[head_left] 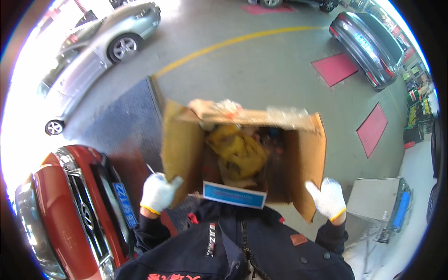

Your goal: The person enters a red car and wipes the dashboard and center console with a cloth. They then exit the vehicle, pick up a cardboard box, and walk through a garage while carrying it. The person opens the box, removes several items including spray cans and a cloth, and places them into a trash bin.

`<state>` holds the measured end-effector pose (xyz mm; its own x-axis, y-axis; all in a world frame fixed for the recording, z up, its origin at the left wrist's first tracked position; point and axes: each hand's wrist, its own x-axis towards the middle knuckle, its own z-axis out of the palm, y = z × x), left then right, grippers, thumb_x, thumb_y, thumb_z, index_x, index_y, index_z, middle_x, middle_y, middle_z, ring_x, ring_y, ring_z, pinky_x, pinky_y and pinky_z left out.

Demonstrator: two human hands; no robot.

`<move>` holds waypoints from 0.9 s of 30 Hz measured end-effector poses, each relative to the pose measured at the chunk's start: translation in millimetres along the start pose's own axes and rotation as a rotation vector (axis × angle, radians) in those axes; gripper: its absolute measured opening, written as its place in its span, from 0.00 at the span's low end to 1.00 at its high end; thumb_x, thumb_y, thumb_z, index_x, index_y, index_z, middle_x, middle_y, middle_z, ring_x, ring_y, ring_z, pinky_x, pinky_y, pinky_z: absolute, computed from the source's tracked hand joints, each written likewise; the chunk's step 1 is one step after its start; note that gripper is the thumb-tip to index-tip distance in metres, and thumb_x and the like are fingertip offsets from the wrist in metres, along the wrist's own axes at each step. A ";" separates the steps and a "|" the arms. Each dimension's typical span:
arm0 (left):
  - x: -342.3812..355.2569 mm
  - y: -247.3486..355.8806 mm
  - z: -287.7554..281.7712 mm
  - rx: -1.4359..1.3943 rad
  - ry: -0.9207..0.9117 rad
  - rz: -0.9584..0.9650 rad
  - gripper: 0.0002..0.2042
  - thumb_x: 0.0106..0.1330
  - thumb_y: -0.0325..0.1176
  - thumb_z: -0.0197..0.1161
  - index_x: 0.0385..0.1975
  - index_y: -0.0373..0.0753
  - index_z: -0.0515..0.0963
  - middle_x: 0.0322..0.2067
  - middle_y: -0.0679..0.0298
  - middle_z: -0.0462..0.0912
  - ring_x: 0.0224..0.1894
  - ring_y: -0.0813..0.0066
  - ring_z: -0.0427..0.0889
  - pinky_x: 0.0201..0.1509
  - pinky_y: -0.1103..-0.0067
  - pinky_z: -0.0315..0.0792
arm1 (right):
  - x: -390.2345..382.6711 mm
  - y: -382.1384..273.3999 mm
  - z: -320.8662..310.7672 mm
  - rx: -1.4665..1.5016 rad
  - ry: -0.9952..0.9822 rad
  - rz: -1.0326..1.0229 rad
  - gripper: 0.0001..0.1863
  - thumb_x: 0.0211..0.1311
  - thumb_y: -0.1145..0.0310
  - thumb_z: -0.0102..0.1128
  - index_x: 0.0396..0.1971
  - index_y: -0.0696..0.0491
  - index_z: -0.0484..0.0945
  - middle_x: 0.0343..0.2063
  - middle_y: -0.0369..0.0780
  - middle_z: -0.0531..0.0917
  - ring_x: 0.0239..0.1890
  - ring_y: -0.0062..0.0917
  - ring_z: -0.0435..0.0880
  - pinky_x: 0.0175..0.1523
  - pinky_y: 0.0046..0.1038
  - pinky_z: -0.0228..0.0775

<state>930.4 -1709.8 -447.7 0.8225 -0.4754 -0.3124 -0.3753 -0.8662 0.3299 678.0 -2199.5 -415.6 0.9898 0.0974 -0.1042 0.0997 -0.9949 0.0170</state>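
Note:
An open cardboard box [310, 158] is held up in front of my chest, with a crumpled yellow cloth [240, 151], less distinct items and a blue-and-white printed strip [234, 193] at its near edge. My left hand [159, 192], in a white knit glove, grips the box's left side; a thin light object [150, 169] pokes up beside its fingers. My right hand [326, 198], gloved the same way, grips the right side, thumb against the cardboard and fingers partly hidden.
A red car [65, 210] is close on my left, a silver car [93, 60] beyond it. A dark sedan [364, 46] stands at back right near pink floor panels [333, 67]. A pale stand [373, 196] with a blue roll is at right. A yellow line crosses the floor.

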 end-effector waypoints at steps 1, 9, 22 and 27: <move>5.8 2.7 -4.6 -0.351 -0.004 -0.166 0.14 0.74 0.44 0.66 0.30 0.44 0.89 0.22 0.55 0.82 0.26 0.52 0.86 0.31 0.61 0.78 | 15.7 14.5 -4.7 -0.013 -0.015 -0.014 0.16 0.64 0.70 0.69 0.52 0.44 0.87 0.20 0.43 0.74 0.24 0.43 0.78 0.28 0.44 0.66; 12.9 16.0 -24.3 -0.063 0.001 0.032 0.07 0.67 0.31 0.67 0.42 0.48 0.89 0.28 0.58 0.85 0.28 0.54 0.87 0.32 0.62 0.78 | 44.0 18.6 -27.1 0.085 -0.047 0.001 0.27 0.56 0.75 0.69 0.58 0.44 0.85 0.22 0.44 0.71 0.26 0.44 0.76 0.32 0.45 0.67; 30.2 18.7 -40.7 0.070 0.059 0.136 0.05 0.68 0.29 0.67 0.39 0.44 0.88 0.25 0.53 0.82 0.27 0.51 0.84 0.29 0.61 0.73 | 38.0 17.9 -28.4 0.124 -0.089 0.009 0.23 0.58 0.76 0.66 0.56 0.46 0.86 0.22 0.43 0.71 0.25 0.43 0.76 0.30 0.42 0.67; 35.2 23.5 -41.2 -0.181 -0.044 -0.105 0.05 0.67 0.28 0.67 0.39 0.41 0.88 0.25 0.53 0.82 0.27 0.49 0.84 0.31 0.61 0.73 | 47.7 30.7 -26.5 0.144 0.041 -0.009 0.22 0.62 0.73 0.67 0.57 0.44 0.86 0.21 0.41 0.70 0.24 0.40 0.75 0.28 0.42 0.65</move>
<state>968.2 -1740.5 -414.2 0.8322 -0.3938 -0.3903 -0.2029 -0.8714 0.4466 731.0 -2224.7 -393.7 0.9925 0.1048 -0.0628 0.0963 -0.9873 -0.1267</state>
